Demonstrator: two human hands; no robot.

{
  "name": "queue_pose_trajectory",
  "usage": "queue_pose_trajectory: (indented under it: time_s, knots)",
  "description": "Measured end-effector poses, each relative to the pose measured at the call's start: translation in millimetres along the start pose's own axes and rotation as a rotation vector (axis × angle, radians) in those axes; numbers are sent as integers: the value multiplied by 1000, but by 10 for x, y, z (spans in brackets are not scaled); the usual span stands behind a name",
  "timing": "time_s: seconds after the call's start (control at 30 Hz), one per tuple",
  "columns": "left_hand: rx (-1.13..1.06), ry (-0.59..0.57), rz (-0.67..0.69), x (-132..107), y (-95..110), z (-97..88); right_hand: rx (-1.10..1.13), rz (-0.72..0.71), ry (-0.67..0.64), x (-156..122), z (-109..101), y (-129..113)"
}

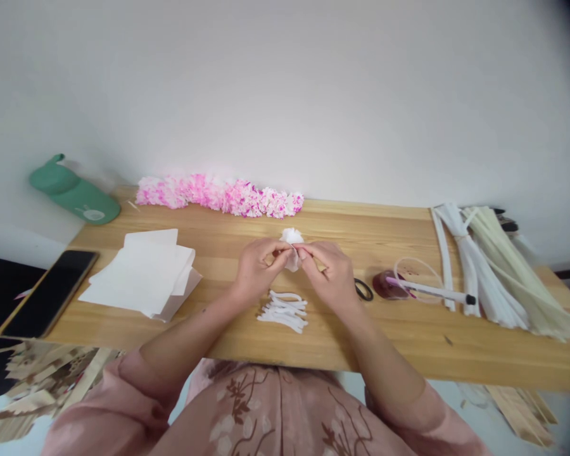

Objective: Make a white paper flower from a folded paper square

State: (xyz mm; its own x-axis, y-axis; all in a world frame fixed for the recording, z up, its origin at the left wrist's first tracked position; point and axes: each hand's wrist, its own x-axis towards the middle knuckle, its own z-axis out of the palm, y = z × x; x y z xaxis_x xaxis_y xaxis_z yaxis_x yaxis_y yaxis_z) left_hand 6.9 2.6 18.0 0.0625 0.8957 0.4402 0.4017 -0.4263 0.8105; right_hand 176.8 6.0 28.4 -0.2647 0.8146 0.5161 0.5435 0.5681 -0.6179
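Note:
A gathered piece of thin white paper (291, 235) sits between my two hands above the middle of the table, puffed out at the top and pinched in at its waist. My left hand (261, 266) closes thumb and fingertips on its left side. From the right, my right hand (330, 271) pinches at the same waist, thumb against forefinger. A thin pale line crosses there, too small to make out. Just below lies a small pile of short white fuzzy stems (285, 310). A stack of white paper sheets (142, 272) lies left of my left arm.
Pink-and-white paper flowers (218, 193) line the wall. A green bottle (76, 190) and a phone (50, 293) are at left. Right of my hands are a black ring (363, 289), a dark red jar (390, 285), a brush-like pen (430, 290) and bundled white and cream stems (487, 272).

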Motion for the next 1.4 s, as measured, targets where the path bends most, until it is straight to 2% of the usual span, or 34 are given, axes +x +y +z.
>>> queue_pose_trajectory:
  time_s: [0.17, 0.5, 0.83, 1.4]
  knots:
    - [-94, 6, -63, -2, -39, 15, 0, -7, 1, -7, 29, 35]
    - [-30, 3, 48, 22, 17, 9, -124, -134, 38, -20, 66, 56]
    - [-5, 6, 59, 12, 4, 17, -201, -190, 103, -28, 94, 22]
    - [-47, -14, 14, 12, 21, 7, -106, -89, 106, -22, 97, 24]
